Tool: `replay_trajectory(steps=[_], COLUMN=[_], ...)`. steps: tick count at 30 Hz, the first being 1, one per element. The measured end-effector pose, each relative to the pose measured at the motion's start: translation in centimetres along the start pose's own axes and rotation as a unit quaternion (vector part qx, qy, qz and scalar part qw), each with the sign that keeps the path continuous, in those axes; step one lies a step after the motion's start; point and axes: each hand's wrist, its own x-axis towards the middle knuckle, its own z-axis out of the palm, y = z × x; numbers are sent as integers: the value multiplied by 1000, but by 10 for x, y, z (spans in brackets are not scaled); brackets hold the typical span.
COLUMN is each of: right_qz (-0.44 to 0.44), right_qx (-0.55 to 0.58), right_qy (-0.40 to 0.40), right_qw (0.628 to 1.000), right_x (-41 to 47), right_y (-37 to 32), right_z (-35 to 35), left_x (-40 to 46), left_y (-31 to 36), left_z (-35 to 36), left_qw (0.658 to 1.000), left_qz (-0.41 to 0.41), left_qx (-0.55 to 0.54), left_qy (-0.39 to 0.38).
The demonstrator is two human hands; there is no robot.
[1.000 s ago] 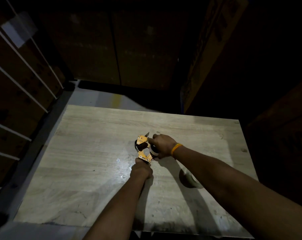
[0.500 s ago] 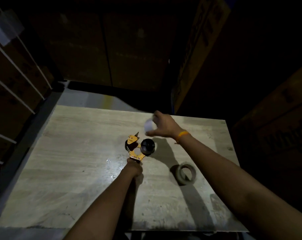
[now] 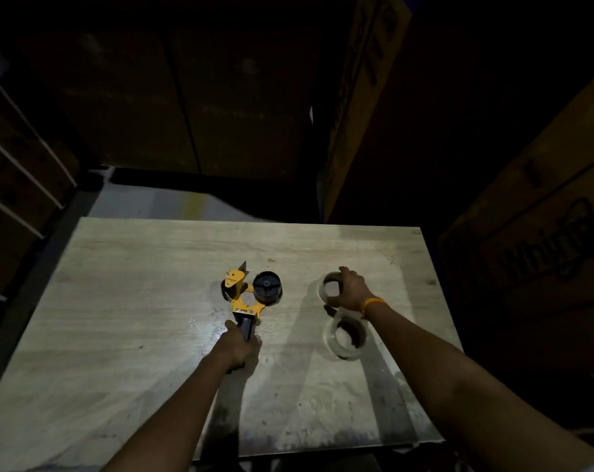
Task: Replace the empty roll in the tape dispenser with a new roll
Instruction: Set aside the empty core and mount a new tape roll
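Fingers (image 3: 244, 349) of the left hand (image 3: 237, 347) were clenched around the dark handle of the tape dispenser (image 3: 246, 298), which was held low over the middle of the wooden worktop (image 3: 128, 301); whether it touched the surface could not be told. Its yellow frame pointed away from the person, with the metal blade at the far tip. The black hub (image 3: 267, 288) on the right side of the frame was seen bare, with no roll on it.

The right hand (image 3: 351, 289) was placed well to the right of the dispenser, on the right part of the worktop. Its fingers were closed on the empty roll (image 3: 331, 289), a thin pale ring that was gripped at its right edge. Whether this ring rested on the worktop or was lifted a little could not be told. An orange band (image 3: 373, 303) was worn on the right wrist.

The new roll (image 3: 347, 337), thicker and of clear tape, was lying flat on the worktop just on the near side of the right hand, close to the wrist and apart from the dispenser.

Large cardboard boxes (image 3: 544, 240) were stacked in the dark behind and to the right of the worktop, and printed letters were visible on one of them.
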Motion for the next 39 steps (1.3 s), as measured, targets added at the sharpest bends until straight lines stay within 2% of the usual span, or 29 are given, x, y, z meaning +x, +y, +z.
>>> replay_trajectory(steps=[5,9,15,19,23,30,33,39], right_qz=[-30,-9,-32,-111,-194,-225,-242,-228], right_qx=[67,-5,-58,-37,-20,-100,-131,-110], right_qy=[61,32,13,80,131,65,55,40], right_qw=[995,999,998,990,972,967,960,967], right_x=[-55,-87,-102,-104,-90,-46,-35,-16], right_y=[5,17,27,0,-59,-146,-161,-165], right_z=[-3,17,38,29,18,24,31,43], left_x=[-5,-8,-14,-20,-26,-34,-37,-37], left_y=[-1,-2,-3,-4,-5,-12,-13,-18], left_z=[1,1,0,-1,-1,2,2,2], left_qw=[1000,1000,999,999,999,999,999,998], left_qz=[12,14,31,39,44,32,37,36], left_qx=[-10,-16,11,28,30,0,-33,-55], left_qy=[8,14,8,10,8,-13,-18,-16])
